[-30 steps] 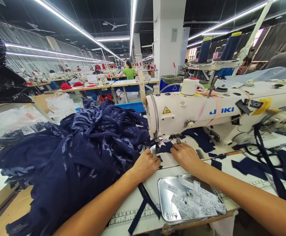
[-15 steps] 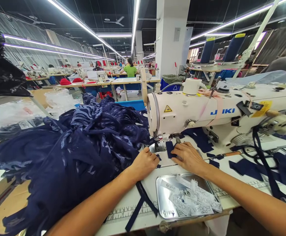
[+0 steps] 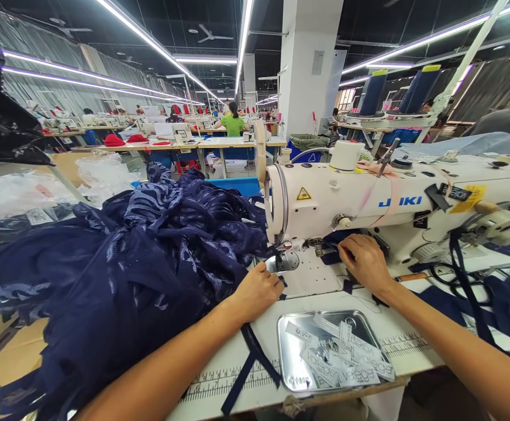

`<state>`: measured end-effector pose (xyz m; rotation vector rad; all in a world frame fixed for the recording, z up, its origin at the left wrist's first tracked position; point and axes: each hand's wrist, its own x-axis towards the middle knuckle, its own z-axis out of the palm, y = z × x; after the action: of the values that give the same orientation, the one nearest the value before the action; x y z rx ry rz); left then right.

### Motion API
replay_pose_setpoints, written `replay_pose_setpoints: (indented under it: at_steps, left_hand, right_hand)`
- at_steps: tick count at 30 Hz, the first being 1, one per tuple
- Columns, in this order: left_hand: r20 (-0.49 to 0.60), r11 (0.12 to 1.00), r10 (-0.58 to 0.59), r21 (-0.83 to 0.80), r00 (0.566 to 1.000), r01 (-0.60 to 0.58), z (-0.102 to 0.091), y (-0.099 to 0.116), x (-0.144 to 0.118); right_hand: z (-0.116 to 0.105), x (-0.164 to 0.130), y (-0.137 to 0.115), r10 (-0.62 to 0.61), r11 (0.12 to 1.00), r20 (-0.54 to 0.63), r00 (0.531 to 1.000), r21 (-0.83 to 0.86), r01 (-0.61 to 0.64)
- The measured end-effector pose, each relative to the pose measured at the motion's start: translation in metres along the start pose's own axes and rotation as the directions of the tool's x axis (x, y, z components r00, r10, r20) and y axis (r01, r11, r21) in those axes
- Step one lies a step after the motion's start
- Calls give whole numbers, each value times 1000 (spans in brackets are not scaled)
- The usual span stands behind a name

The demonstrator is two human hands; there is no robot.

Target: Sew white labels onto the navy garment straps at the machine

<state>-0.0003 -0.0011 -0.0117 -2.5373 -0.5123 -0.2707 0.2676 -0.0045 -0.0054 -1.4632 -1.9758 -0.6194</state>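
Note:
A white sewing machine [image 3: 369, 204] stands on the work table [image 3: 307, 280]. My left hand [image 3: 257, 291] rests curled on the table at the edge of a big heap of navy fabric [image 3: 119, 275], just left of the needle plate [image 3: 283, 261]. My right hand [image 3: 364, 261] lies under the machine arm, to the right of the needle, fingers down on a small navy fabric piece [image 3: 331, 257]. Whether it pinches that piece is hidden by the fingers.
A metal tray [image 3: 294, 356] with several white woven labels sits at the table's front edge. A navy strap [image 3: 248, 362] hangs over the ruler strip. More navy pieces and scissors [image 3: 452, 275] lie at right. Thread cones [image 3: 417, 88] stand behind; other workers sit at far tables.
My right hand has moved right from the needle area, taking the small navy piece under the machine arm. The needle plate now shows bare. My left hand has stayed in place.

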Motion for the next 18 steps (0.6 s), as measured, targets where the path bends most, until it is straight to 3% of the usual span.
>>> replay_pose_setpoints:
  at_steps: [3,5,8,11,14,18]
  left_hand:
    - [-5,1000,-6,5,1000,6,0,0,0]
    - [-5,1000,-5,6,1000,5,0,0,1]
    - [-2,1000,-3,7,1000,3,0,1,0]
    - [-2,1000,-3,2,1000,3,-2,1,0]
    - [8,1000,-4,-2,1000,4,-3,2,0]
    - [21,1000,-2,-9,1000,2,-2,2,1]
  right_hand:
    - [-7,3,-13,-3,992,-92,996,125,15]
    - [-6,3,-30,-86,984,-105,991,146,101]
    - [2,0,-56,-287,950,39,957,141,279]
    - [10,-3,-70,-438,894,236,868,220,391]
    - [11,-4,-69,-484,868,315,817,295,400]
    - [8,1,-69,-467,878,356,809,295,377]
